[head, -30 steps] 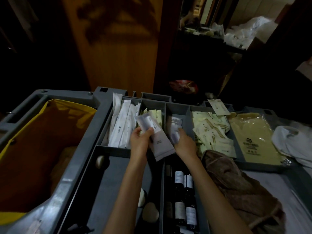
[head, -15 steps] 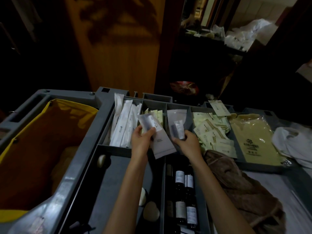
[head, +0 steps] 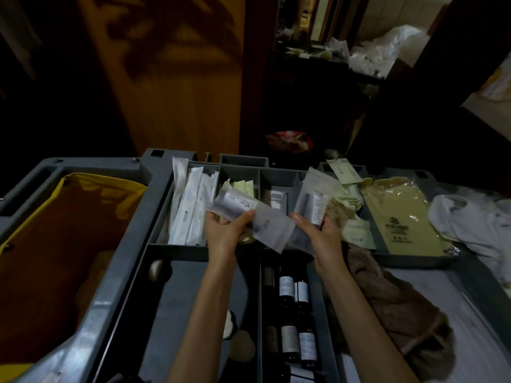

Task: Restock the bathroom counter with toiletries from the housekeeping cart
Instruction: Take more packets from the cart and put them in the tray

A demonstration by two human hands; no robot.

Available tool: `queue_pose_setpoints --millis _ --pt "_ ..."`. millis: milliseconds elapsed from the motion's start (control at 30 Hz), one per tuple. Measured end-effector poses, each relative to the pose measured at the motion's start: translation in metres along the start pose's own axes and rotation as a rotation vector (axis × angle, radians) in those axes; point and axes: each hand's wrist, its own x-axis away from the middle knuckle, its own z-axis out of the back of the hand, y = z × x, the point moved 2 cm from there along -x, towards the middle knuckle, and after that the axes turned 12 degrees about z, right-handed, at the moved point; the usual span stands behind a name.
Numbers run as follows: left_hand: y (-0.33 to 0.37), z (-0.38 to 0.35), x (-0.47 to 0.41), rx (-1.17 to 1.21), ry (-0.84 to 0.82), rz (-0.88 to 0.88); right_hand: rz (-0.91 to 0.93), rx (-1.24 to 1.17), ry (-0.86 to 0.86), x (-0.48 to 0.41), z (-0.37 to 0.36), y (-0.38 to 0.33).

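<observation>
1. Left hand pinches a grey pouch, thumb on top and fingers under. It is held flat over the housekeeping cart, probably as the collecting stack.
2. Right hand grips a second grey pouch with a small tube inside, fingers curled behind and thumb at the front edge. It is raised clear of the tray, just beside the first pouch; cannot tell if they touch.
3. One similar packet lies in the middle compartment, likely the source.
4. Long white wrapped packets sit to the left, pale green sachets next, and cream sachets to the right. They are sorted by kind for quick picking.
5. Dark bottles lie in the near slot; a brown cloth lies at right.
6. Judgement: still the gathering stage. The bathroom counter is not identifiable in view.
</observation>
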Motion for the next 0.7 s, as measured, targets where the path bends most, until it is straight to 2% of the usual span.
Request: queue_pose_setpoints --millis 200,333,567,700 --pt "-0.007 -0.011 0.008 -0.074 -0.171 -0.028 0.033 -0.024 0.033 0.010 0.026 -0.016" --pt "-0.015 -0.017 0.015 -0.070 -0.194 -0.014 0.044 -0.072 0.035 0.024 0.038 -0.031" --pt "-0.030 -0.036 0.028 -0.159 -0.312 0.024 0.028 -0.040 0.200 0.062 0.095 -0.059" --pt "-0.045 -0.051 0.055 -0.190 -0.384 0.042 0.115 0.128 0.291 0.099 0.142 -0.076"
